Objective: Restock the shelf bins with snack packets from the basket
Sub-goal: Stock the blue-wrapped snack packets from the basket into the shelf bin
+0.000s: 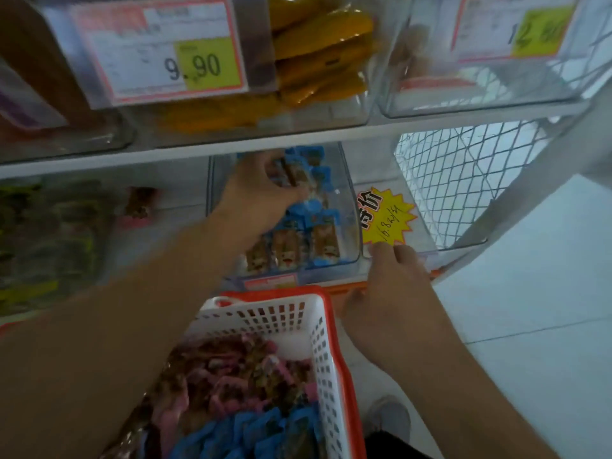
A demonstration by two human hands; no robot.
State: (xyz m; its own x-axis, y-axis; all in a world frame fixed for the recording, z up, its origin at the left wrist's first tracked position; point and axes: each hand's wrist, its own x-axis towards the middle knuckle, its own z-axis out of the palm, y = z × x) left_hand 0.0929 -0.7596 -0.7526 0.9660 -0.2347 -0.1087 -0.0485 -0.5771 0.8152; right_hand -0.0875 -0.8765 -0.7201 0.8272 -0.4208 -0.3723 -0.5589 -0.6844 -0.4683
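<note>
While a bunch of blue snack packets (288,175) is being gripped in the curled fingers of the left hand (255,197) right over the clear bin (351,207), their long axes are being lined up front-to-back like the row below, so the drop looks straight down. Next bin's front edge is being touched by the right hand (394,286), fingers bent, pinching nothing clearly; more packets are sitting in the basket (326,329), and only "9.90" and a yellow starburst tag (385,217) with "特价" are readable.

Head view — close, looking down at shelf bins (284,210).
</note>
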